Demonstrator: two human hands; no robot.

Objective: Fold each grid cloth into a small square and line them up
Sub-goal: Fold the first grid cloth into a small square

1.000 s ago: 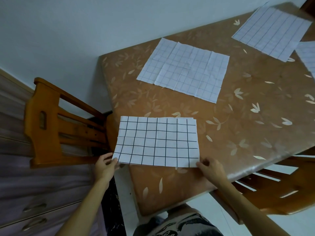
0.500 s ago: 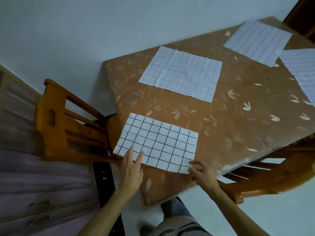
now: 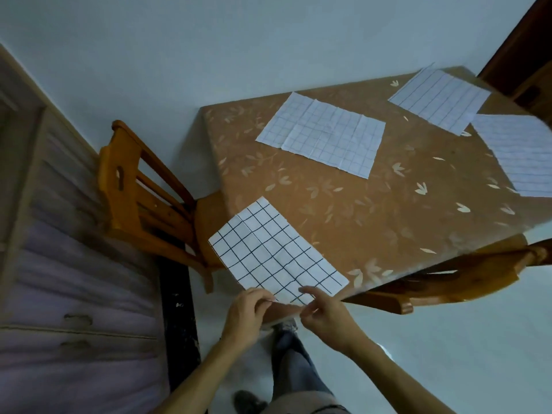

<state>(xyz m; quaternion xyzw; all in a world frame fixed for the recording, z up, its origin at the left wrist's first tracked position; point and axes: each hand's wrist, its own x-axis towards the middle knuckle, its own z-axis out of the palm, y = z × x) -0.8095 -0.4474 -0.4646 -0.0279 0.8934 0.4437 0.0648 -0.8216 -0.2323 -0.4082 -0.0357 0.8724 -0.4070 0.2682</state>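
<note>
A white cloth with a bold black grid [image 3: 274, 252], folded to a rectangle, lies at the near corner of the brown leaf-patterned table [image 3: 373, 210], turned at an angle. My left hand [image 3: 248, 312] and my right hand [image 3: 325, 315] both pinch its near short edge, close together. Three unfolded cloths with fine grids lie further back: one in the middle [image 3: 324, 134], one at the far right corner [image 3: 439, 100], and one cut off by the right edge [image 3: 519, 153].
A wooden chair [image 3: 140, 198] stands at the table's left side and another [image 3: 448, 282] is tucked under its right side. A drawer unit [image 3: 68, 294] lines the left wall. My legs and feet show on the pale floor below.
The folded cloth has swung round to lie diagonally. My left hand came off its flat press and moved right; both hands now pinch the near edge side by side.
</note>
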